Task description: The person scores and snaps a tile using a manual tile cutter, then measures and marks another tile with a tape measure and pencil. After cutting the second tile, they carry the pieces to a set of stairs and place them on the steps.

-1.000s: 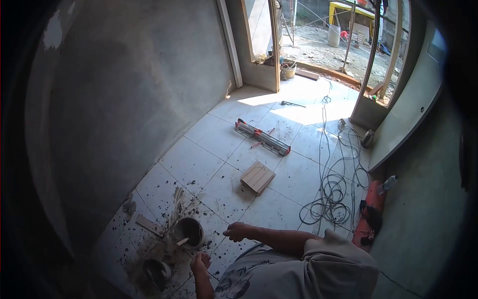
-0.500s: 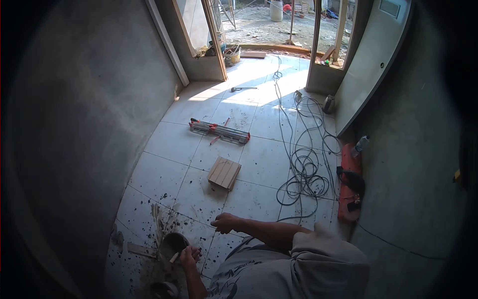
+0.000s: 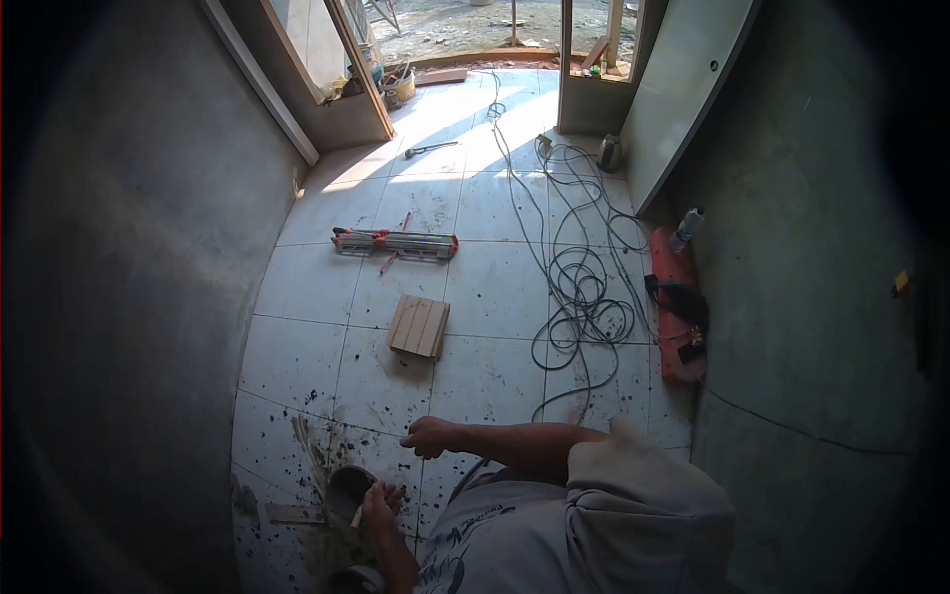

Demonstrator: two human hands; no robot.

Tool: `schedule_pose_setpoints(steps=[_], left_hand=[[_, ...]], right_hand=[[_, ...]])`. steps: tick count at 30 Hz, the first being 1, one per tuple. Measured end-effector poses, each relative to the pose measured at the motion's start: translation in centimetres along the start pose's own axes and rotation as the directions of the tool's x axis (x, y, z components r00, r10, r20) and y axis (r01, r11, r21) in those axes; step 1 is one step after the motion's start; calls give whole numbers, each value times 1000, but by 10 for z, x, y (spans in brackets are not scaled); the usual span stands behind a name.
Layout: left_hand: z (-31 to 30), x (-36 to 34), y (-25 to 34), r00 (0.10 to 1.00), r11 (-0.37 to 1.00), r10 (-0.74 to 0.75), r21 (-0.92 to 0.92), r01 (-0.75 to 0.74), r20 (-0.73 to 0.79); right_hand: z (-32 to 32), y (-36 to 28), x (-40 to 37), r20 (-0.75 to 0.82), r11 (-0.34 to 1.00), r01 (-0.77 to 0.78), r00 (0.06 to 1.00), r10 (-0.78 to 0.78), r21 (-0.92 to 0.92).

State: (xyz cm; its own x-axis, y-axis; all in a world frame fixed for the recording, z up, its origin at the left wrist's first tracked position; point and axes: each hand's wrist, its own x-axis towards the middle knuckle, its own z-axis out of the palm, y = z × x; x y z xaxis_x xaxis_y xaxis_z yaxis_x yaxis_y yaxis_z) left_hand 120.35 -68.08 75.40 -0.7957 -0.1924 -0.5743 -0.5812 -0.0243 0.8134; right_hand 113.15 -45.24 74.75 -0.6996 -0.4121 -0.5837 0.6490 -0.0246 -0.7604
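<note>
My left hand point(image 3: 379, 507) is at the right rim of a dark round bucket point(image 3: 348, 487), its fingers curled around a small pale thing too unclear to name. Above and to the right, my right hand point(image 3: 427, 437) is closed over the floor; a small greyish bit shows at its fingertips, and I cannot make out what it is. A second round container point(image 3: 354, 580) is partly visible at the bottom edge. A flat strip point(image 3: 295, 514) lies left of the bucket, amid wet smears and dark crumbs.
Pale floor tiles point(image 3: 492, 289) carry a stack of brownish pieces point(image 3: 419, 327), a red-and-grey tile cutter point(image 3: 396, 244) and a coiled cable point(image 3: 582, 297). A red case point(image 3: 673, 267) with a bottle point(image 3: 687, 229) stands by the right wall. A yellowish bucket point(image 3: 399, 89) is near the doorway.
The view has shifted, so the room's objects appear farther left and mostly higher. My right hand is still closed, and my left hand remains beside the bucket with its fingers slightly more raised.
</note>
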Motion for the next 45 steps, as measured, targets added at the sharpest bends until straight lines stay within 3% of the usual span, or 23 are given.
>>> schedule_pose_setpoints(steps=[6, 8, 10, 12, 13, 14, 15, 17, 18, 20, 23, 25, 27, 29, 32, 34, 36, 39, 41, 45], left_hand=[[9, 4, 19, 995, 998, -22, 58, 16, 102], [10, 1, 24, 998, 996, -28, 88, 23, 61], [10, 7, 27, 996, 990, 44, 131, -54, 82], [-9, 35, 6, 983, 995, 95, 21, -99, 157], [-7, 26, 11, 987, 989, 131, 58, -137, 89], [1, 16, 18, 986, 982, 164, 96, -164, 3], [-2, 6, 21, 968, 962, 253, 110, -252, 3], [-19, -2, 8, 952, 937, 306, 188, -294, -34], [-30, -12, 6, 948, 914, 309, 300, -275, -71], [-54, -37, -7, 928, 936, 291, 270, -226, -232], [-93, -60, -62, 886, 958, 260, 219, -186, -383], [-116, -91, -86, 851, 987, 149, 123, -100, -504], [-137, -117, -126, 771, 993, 119, 64, -102, -625], [-156, -135, -173, 728, 996, 66, -1, -92, -682], [-176, -178, -204, 661, 971, 20, -143, -192, -750], [-196, -201, -225, 626, 968, -31, -180, -176, -779], [-220, -217, -245, 613, 967, -111, -228, -116, -783], [-264, -254, -270, 542, 962, -97, -219, -165, -835], [-300, -291, -277, 539, 955, -144, -260, -144, -830], [-353, -348, -332, 339, 888, -153, -280, -365, -928]], right_hand=[[-5, -2, 7, 64, 995, 69, 995, -73, 72], [-1, -10, -6, -58, 990, 64, 997, -57, 127], [-5, -5, -1, -23, 994, 20, 1000, -18, 109], [-6, -1, -3, 1, 991, -28, 1000, 28, 132], [-4, -3, -4, 35, 987, -44, 999, 39, 154], [2, -4, -2, 40, 1000, 0, 999, -1, 11], [12, -16, -7, -19, 995, -92, 995, 93, 34], [26, -14, 3, 45, 996, -87, 995, 89, -31], [37, -20, 5, 55, 993, -98, 993, 102, -66], [56, -19, 19, 160, 979, -117, 976, 144, -168], [101, -22, 27, 257, 964, -135, 947, 193, -228], [136, -24, 30, 334, 950, -115, 918, 214, -292], [178, -19, 32, 407, 930, -87, 882, 238, -356], [223, -10, 28, 478, 887, -30, 834, 276, -460], [301, 12, 3, 537, 817, 56, 779, 324, -575], [352, 37, -12, 547, 771, 104, 763, 344, -629], [390, 70, -26, 629, 766, 125, 660, 411, -631], [448, 112, -62, 713, 699, 250, 481, 510, -669], [477, 160, -62, 615, 620, 202, 536, 579, -759], [534, 213, -88, 491, 431, 238, 481, 726, -870]])
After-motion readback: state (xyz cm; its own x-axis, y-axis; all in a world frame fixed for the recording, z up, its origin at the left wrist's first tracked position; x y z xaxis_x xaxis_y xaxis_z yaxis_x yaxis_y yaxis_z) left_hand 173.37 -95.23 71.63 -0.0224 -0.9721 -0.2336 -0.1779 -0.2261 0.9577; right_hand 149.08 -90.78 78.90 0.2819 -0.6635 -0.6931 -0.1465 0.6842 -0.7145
